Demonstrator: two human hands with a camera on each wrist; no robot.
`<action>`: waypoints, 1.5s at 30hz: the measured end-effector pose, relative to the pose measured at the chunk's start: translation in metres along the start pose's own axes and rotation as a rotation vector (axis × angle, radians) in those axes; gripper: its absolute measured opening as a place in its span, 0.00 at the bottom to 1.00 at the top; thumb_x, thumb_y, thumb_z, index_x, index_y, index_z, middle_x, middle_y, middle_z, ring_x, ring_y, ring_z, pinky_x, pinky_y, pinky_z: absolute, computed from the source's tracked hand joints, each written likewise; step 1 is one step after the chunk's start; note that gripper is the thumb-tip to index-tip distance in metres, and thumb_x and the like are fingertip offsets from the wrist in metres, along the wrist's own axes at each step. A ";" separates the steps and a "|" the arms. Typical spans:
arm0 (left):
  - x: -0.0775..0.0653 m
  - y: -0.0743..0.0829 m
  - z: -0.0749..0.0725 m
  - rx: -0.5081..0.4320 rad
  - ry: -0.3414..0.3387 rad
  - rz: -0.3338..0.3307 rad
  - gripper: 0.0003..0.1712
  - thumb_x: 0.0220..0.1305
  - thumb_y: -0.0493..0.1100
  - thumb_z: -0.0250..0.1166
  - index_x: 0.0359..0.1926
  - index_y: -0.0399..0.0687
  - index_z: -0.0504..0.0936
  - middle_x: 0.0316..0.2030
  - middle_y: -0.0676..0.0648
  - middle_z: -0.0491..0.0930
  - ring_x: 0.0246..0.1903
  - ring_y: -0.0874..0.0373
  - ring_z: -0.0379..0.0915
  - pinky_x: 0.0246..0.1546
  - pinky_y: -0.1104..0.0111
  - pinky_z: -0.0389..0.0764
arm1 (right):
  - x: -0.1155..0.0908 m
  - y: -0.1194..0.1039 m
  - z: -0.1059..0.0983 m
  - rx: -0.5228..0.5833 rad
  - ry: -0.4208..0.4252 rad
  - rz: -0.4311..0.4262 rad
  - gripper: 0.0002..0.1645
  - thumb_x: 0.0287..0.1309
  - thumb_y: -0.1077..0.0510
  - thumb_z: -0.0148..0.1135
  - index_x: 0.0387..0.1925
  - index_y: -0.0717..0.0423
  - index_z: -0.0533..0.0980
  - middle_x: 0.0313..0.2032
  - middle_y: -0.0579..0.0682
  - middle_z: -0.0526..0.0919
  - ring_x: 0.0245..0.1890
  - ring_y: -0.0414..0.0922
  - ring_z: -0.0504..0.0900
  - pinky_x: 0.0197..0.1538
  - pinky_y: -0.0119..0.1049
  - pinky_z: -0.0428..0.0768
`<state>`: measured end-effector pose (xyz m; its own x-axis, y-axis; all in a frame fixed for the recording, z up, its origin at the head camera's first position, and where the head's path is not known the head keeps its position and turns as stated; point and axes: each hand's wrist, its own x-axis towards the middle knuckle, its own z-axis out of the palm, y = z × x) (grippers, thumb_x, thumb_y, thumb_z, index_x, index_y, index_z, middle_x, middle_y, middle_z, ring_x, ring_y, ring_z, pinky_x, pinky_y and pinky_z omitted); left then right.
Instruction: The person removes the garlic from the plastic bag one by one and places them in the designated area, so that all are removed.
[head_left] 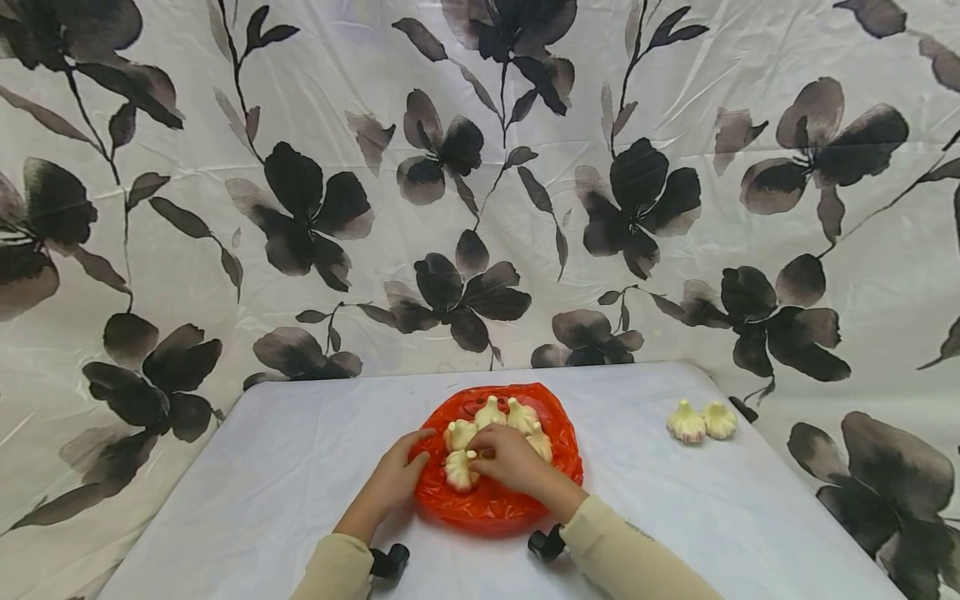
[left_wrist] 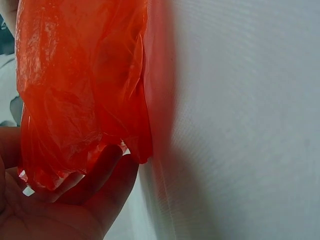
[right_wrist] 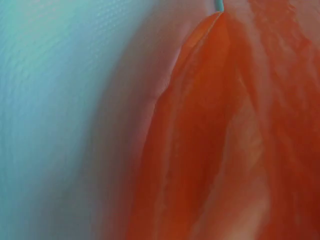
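Note:
A red plastic bag (head_left: 487,521) sits on the table with its mouth spread wide, holding several pale garlic bulbs (head_left: 491,412). At the bag's left rim, my left hand (head_left: 392,477) holds the plastic; the left wrist view shows its fingers (left_wrist: 107,182) against the thin red film (left_wrist: 75,85). My right hand (head_left: 513,458) reaches over the bag's middle and pinches the stem of a garlic bulb (head_left: 459,473) at the near left. In the right wrist view only the bag's red side (right_wrist: 200,150) shows, with the right fingers out of sight.
Two more garlic bulbs (head_left: 686,422) lie side by side near the table's right edge. A white cloth covers the table (head_left: 285,467). Behind it hangs a pale curtain with dark flowers (head_left: 450,300).

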<state>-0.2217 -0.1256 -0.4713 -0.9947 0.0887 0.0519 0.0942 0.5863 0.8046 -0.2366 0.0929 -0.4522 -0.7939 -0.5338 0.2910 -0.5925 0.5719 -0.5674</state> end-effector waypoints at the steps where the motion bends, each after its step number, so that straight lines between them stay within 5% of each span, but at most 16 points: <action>1: 0.000 0.000 0.000 0.000 0.000 0.000 0.24 0.71 0.38 0.52 0.67 0.48 0.69 0.67 0.37 0.66 0.69 0.37 0.58 0.66 0.41 0.63 | 0.000 0.000 0.001 -0.002 0.002 -0.004 0.11 0.56 0.58 0.68 0.42 0.54 0.84 0.40 0.46 0.83 0.41 0.45 0.81 0.45 0.30 0.80; 21: -0.002 -0.002 0.001 -0.006 0.000 0.020 0.24 0.71 0.38 0.52 0.67 0.48 0.69 0.67 0.38 0.66 0.69 0.37 0.57 0.67 0.41 0.60 | -0.001 0.001 0.004 0.014 -0.022 0.036 0.13 0.57 0.54 0.68 0.45 0.50 0.83 0.42 0.41 0.87 0.45 0.37 0.83 0.49 0.29 0.81; 38: -0.002 -0.001 0.002 0.005 0.002 0.000 0.24 0.71 0.38 0.52 0.67 0.48 0.68 0.67 0.38 0.66 0.69 0.37 0.58 0.67 0.40 0.61 | -0.005 -0.011 -0.011 0.276 0.055 0.085 0.08 0.58 0.53 0.66 0.41 0.47 0.82 0.41 0.43 0.84 0.47 0.45 0.83 0.50 0.35 0.84; 45: -0.003 0.001 0.002 0.009 -0.005 -0.016 0.25 0.71 0.39 0.52 0.68 0.49 0.68 0.68 0.37 0.65 0.69 0.37 0.57 0.66 0.40 0.62 | -0.009 -0.015 -0.023 0.390 0.035 0.150 0.13 0.60 0.50 0.64 0.47 0.46 0.81 0.48 0.44 0.83 0.55 0.51 0.81 0.48 0.36 0.85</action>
<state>-0.2187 -0.1240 -0.4719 -0.9959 0.0833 0.0357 0.0784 0.5949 0.7999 -0.2238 0.1042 -0.4286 -0.8755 -0.4373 0.2054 -0.3794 0.3591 -0.8527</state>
